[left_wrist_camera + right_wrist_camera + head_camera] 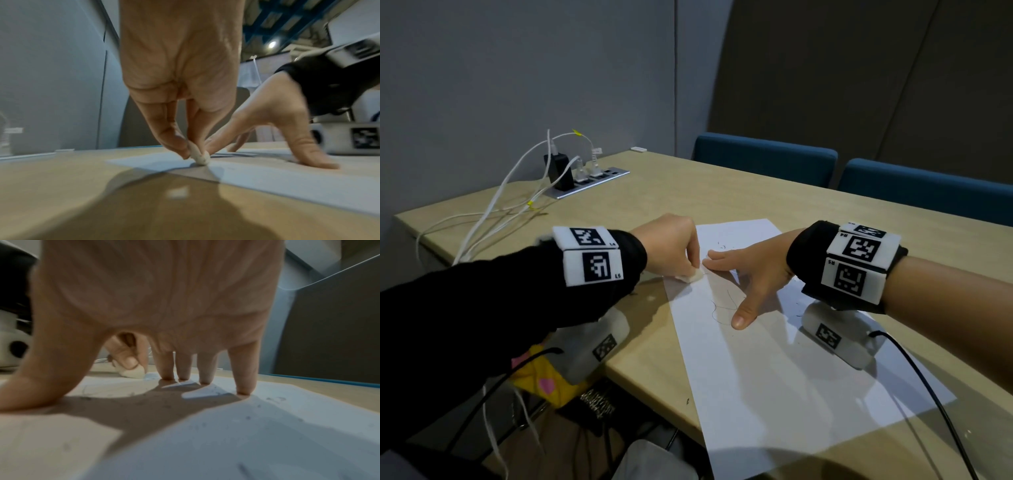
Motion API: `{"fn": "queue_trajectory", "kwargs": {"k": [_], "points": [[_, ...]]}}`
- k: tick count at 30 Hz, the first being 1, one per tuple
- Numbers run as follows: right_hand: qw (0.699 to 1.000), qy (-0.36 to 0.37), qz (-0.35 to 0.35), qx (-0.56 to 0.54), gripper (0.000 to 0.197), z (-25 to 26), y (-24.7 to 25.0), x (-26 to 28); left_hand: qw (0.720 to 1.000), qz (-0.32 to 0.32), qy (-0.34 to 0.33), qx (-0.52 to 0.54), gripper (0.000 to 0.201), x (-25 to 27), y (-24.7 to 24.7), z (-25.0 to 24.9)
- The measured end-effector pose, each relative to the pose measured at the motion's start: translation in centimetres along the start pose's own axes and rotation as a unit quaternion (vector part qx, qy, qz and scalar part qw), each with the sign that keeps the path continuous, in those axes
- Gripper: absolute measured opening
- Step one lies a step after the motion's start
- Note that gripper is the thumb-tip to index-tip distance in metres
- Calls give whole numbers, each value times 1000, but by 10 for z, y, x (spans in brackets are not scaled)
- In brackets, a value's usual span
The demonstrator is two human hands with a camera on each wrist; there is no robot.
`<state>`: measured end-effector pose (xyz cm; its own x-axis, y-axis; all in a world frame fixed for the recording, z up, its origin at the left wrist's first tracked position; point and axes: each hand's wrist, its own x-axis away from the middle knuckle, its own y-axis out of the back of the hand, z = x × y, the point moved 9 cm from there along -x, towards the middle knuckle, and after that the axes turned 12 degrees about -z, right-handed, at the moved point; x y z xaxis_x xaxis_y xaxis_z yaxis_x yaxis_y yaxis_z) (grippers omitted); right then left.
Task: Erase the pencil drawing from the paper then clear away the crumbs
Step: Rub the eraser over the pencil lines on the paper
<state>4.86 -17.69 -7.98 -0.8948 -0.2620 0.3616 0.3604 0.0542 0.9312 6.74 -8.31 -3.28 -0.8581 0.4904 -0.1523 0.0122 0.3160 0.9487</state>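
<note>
left hand (671, 245) pinches eraser (693, 275) at paper (774, 359) edge | right hand (750, 274) beside eraser, fingers spread flat, pressing paper | pencil line (717, 308) near thumb

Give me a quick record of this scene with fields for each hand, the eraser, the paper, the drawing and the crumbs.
left hand: pinches eraser
right hand: fingers spread, pressing paper flat
eraser: white, tip on paper near its left edge
paper: white sheet, flat on wooden table
drawing: thin pencil lines remain by right thumb
crumbs: dark specks scattered on paper
</note>
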Motion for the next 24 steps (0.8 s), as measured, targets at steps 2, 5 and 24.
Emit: {"fn": "queue_trajectory", "kwargs": {"k": [2, 5, 24], "points": [[1000, -2, 2, 0, 109, -1, 1, 0, 1000, -4, 4, 5, 12, -3, 2, 1], [1000, 14, 14, -7, 115, 2, -2, -6, 999, 24, -6, 48, 7, 9, -8, -10], [1000, 20, 3, 6, 115, 4, -1, -10, 1000, 14, -6, 21, 13, 0, -6, -10]]}}
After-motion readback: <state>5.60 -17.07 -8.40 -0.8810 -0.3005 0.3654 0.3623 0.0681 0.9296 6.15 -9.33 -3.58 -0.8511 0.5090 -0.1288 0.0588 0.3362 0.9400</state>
